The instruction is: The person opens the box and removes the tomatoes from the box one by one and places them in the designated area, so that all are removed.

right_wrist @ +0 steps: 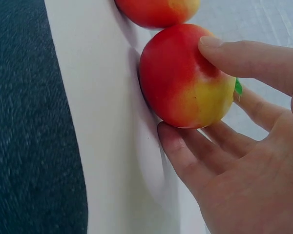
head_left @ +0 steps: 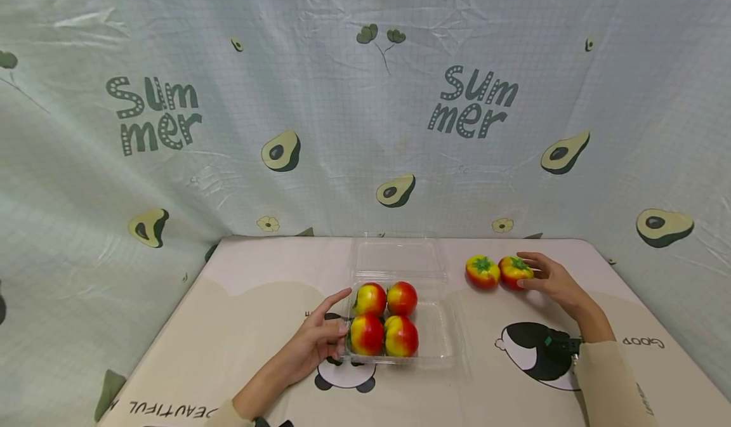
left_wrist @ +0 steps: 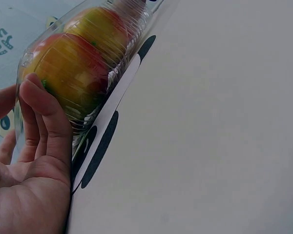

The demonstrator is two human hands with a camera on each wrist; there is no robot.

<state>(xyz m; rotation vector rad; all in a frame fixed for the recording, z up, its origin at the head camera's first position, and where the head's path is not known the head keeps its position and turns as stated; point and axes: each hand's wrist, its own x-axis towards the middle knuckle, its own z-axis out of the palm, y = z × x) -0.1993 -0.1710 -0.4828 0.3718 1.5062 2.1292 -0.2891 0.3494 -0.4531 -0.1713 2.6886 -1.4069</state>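
Observation:
A clear plastic clamshell box (head_left: 436,332) lies with its lid (head_left: 400,259) folded back, holding several red-and-yellow persimmons (head_left: 367,334) in its left part. At its left wall, my left hand (head_left: 314,338) holds the rim lightly between thumb and curled fingers, with the index finger stretched along the side. In the left wrist view, the thumb (left_wrist: 41,97) overlaps the wall beside a persimmon (left_wrist: 71,68). My right hand (head_left: 551,281) grips a persimmon (head_left: 512,271) on the table, thumb on one side and fingers round the other. Another persimmon (head_left: 482,272) sits right beside it.
A pale table mat (head_left: 257,300) with panda drawings and lettering covers the table. Behind and at both sides hangs a light curtain (head_left: 342,116) printed with avocados. The box stands between the two hands, with its lid towards the back edge.

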